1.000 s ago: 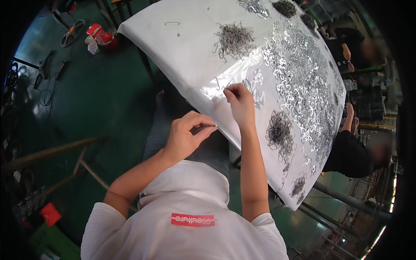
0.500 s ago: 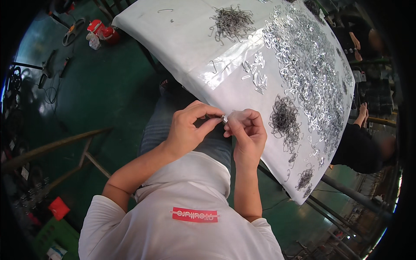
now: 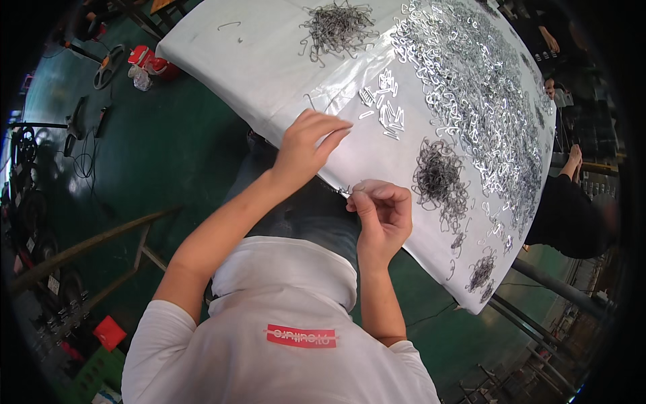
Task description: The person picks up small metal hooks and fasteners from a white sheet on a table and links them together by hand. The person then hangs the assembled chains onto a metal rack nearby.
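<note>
My left hand [image 3: 306,147] is over the near edge of the white-covered table [image 3: 252,74]. Its fingers reach toward a small group of shiny elongated metal pieces [image 3: 390,114], thumb a little apart from the forefinger, and I see nothing between them. Just past its knuckles lies a single wire hook [image 3: 309,101]. Closer to my body, my right hand [image 3: 385,219] pinches a small dark metal hook [image 3: 342,191] between thumb and forefinger; most of it is hidden by the fingers. To its right on the table is a tangled heap of dark wire hooks [image 3: 439,174].
A wide spread of shiny bent metal hooks [image 3: 484,101] covers the table's right part. Another dark hook heap [image 3: 338,28] lies at the far side, a smaller one [image 3: 482,273] at the near right corner. A person in dark clothing [image 3: 568,215] is at the right edge. Red containers [image 3: 151,62] stand on the left floor.
My left hand has parted from my right and moved up over the table edge, its pinch loosened. My right hand stays nearly in place, still pinching the small metal piece.
</note>
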Available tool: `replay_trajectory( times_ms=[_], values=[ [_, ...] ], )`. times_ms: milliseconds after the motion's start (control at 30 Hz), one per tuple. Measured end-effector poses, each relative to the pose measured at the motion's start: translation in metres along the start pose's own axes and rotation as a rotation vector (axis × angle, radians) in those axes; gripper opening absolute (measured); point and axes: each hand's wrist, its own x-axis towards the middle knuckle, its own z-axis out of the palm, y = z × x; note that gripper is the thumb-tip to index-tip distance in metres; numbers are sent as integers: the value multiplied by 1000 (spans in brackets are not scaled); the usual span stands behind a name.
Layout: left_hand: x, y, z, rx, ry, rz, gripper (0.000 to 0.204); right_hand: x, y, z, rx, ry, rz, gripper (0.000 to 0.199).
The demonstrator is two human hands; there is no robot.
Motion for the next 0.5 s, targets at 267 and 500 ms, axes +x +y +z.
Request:
replay_trajectory(
  times_ms=[267, 500],
  values=[
    [40, -35, 78, 772, -300, 347, 21, -9, 4, 2, -24, -14, 27, 19],
    [38, -27, 63, 707, -290, 316, 16, -16, 9, 5, -43, -52, 18, 18]
  ],
)
